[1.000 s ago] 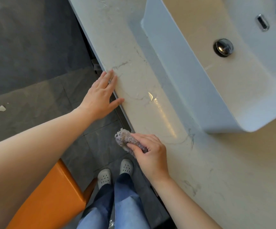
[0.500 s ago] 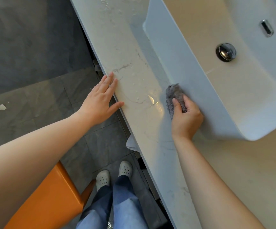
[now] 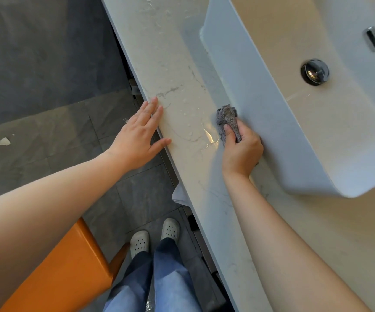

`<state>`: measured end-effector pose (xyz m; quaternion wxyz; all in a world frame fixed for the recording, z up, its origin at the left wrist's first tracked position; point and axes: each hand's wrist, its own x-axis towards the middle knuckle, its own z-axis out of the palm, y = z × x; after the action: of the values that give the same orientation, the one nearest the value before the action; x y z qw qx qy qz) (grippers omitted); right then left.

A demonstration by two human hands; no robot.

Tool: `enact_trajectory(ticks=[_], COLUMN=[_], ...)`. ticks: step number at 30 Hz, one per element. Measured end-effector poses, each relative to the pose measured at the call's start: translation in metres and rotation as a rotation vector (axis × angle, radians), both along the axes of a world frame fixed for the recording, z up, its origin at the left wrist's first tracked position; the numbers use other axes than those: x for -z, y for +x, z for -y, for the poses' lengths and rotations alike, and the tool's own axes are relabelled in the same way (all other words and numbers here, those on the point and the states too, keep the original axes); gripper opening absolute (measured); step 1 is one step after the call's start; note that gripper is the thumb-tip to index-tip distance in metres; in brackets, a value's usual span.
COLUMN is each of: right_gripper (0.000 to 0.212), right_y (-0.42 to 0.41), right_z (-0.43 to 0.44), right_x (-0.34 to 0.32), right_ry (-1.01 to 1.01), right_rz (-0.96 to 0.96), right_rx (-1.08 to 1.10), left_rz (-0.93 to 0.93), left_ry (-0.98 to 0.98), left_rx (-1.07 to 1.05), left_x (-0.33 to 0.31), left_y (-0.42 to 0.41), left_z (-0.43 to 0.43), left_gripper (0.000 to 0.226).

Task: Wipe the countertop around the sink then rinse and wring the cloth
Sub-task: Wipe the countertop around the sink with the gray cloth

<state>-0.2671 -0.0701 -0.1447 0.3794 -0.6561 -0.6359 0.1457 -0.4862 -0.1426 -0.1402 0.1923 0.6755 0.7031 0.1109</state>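
Note:
A pale marble countertop (image 3: 177, 70) runs diagonally, with water drops and a glare patch on it. A white vessel sink (image 3: 260, 113) sits on it, with a chrome drain plug (image 3: 315, 72) in the basin. My right hand (image 3: 241, 149) is closed on a bunched grey cloth (image 3: 228, 119) and presses it onto the counter right against the sink's outer wall. My left hand (image 3: 140, 136) lies flat with fingers spread on the counter's front edge, holding nothing.
An overflow slot (image 3: 373, 39) shows on the sink's back wall. An orange stool (image 3: 69, 271) stands by my legs on the grey tiled floor (image 3: 47, 64). A white cloth corner (image 3: 179, 194) hangs under the counter edge. A paper scrap (image 3: 4, 141) lies on the floor.
My right hand carried the cloth from the counter's front edge across to the sink wall, then slid it slightly forward along the wall. My left hand stayed put on the edge.

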Motion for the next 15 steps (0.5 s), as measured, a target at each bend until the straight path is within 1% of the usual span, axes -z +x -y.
enact_trajectory(ticks=[5, 9, 12, 15], right_gripper=[0.032, 0.031, 0.032, 0.033], right_y=[-0.011, -0.023, -0.028, -0.033], right_z=[0.023, 0.049, 0.071, 0.090], right_x=[-0.002, -0.001, -0.001, -0.003], right_ry=[-0.004, -0.002, -0.030, -0.061], right_rz=[-0.003, -0.002, -0.004, -0.012], right_rx=[-0.056, -0.149, -0.225, -0.305], left_rz=[-0.008, -0.001, -0.006, -0.032], left_ry=[-0.001, -0.007, -0.034, -0.063], left_rx=[0.001, 0.018, 0.074, 0.137], left_x=[-0.002, -0.003, -0.008, -0.015], left_y=[-0.001, -0.003, -0.016, -0.031], left_z=[-0.001, -0.001, -0.004, -0.009], left_gripper=[0.079, 0.078, 0.076, 0.069])
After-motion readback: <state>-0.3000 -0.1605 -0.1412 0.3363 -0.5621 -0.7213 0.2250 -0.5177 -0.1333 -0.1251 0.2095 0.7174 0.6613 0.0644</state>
